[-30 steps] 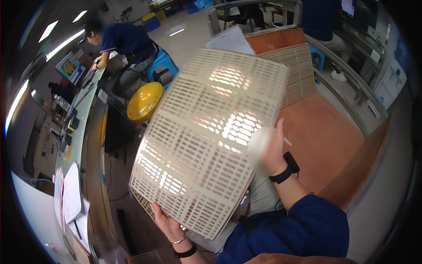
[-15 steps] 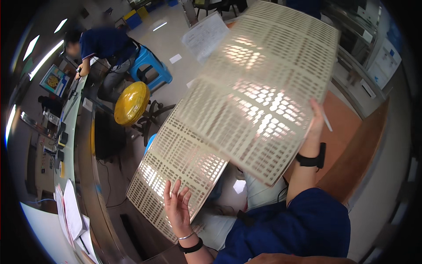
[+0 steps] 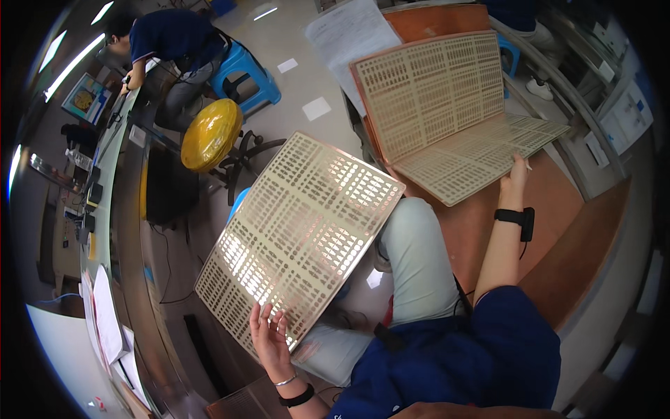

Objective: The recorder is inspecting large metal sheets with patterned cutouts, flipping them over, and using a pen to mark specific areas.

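Cream-coloured perforated panel (image 3: pixel 303 234) propped across the lap, tilted, lower edge toward the body, light glinting through its rows of slots. Left hand (image 3: pixel 271 342) spread flat beneath the panel's near corner, fingers apart and pressed against the underside, nothing gripped. Right hand (image 3: pixel 515 183) reaching out over the brown table (image 3: pixel 558 202), fingertips closed on the near edge of a second perforated sheet (image 3: pixel 481 157) lying flat there; black wristband (image 3: pixel 518 218) just below. Third sheet (image 3: pixel 431 87) leaning upright behind the flat one, bottom edges meeting like an open book. White paper (image 3: pixel 352 31) just beyond the upright sheet, partly hidden by it. Pale trouser knee (image 3: pixel 415 237) between the held panel and the table, tucked partly under the panel's right corner. Yellow round stool (image 3: pixel 209 134) on a dark swivel base left of the panel, near its far corner, and a blue stool (image 3: pixel 244 73) farther back. Another person in a dark blue top (image 3: pixel 171 35) bent over the long workbench (image 3: pixel 122 209) along the left, well apart.
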The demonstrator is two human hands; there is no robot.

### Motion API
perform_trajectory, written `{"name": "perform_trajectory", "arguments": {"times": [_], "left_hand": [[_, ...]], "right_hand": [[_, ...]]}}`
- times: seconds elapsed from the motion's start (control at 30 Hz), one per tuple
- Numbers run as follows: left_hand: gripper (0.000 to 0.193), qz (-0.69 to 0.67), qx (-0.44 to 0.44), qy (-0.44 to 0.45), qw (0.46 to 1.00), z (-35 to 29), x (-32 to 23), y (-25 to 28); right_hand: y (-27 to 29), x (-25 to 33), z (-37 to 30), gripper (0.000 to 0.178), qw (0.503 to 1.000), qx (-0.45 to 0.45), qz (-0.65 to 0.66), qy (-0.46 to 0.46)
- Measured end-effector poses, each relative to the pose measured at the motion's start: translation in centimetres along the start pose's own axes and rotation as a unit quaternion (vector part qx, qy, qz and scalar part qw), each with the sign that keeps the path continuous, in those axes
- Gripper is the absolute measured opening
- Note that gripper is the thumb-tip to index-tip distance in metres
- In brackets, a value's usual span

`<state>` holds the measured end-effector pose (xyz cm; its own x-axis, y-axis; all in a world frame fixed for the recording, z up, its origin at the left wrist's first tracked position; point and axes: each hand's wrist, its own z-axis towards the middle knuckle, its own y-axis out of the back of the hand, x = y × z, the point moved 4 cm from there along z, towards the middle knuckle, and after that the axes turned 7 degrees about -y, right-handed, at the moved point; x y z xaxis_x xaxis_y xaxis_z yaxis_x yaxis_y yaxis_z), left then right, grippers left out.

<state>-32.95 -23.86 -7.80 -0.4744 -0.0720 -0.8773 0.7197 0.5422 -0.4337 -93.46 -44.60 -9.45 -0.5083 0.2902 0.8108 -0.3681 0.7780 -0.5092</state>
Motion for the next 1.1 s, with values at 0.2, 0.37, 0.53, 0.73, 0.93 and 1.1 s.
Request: {"name": "perform_trajectory", "arguments": {"times": [0.2,0.37,0.53,0.73,0.93,1.1], "left_hand": [[0.038,-0.01,-0.033,0.001,0.999,0.0,0.7,1.6],[0.036,-0.01,-0.036,-0.002,0.999,0.5,0.9,1.8],[0.032,0.018,-0.084,-0.063,0.994,0.3,-0.5,5.2],[0.026,0.14,-0.223,-0.141,0.954,0.5,-2.1,12.4],[0.025,0.177,-0.323,-0.15,0.917,-1.0,-2.2,15.8],[0.031,0.22,-0.282,-0.059,0.932,-0.9,-1.8,17.7]], "right_hand": [[-9.2,-2.9,-1.1,0.089,0.976,0.188,-0.08,0.071],[-13.8,-13.9,3.0,0.073,0.835,0.35,-0.374,0.2],[-15.4,-18.7,-5.6,0.049,0.716,0.486,-0.452,0.217],[-14.9,-15.9,-14.9,0.03,0.669,0.537,-0.484,0.173],[-13.4,-16.3,-18.0,0.031,0.643,0.489,-0.54,0.235],[-13.1,-16.5,-18.7,0.032,0.616,0.475,-0.573,0.258]]}}
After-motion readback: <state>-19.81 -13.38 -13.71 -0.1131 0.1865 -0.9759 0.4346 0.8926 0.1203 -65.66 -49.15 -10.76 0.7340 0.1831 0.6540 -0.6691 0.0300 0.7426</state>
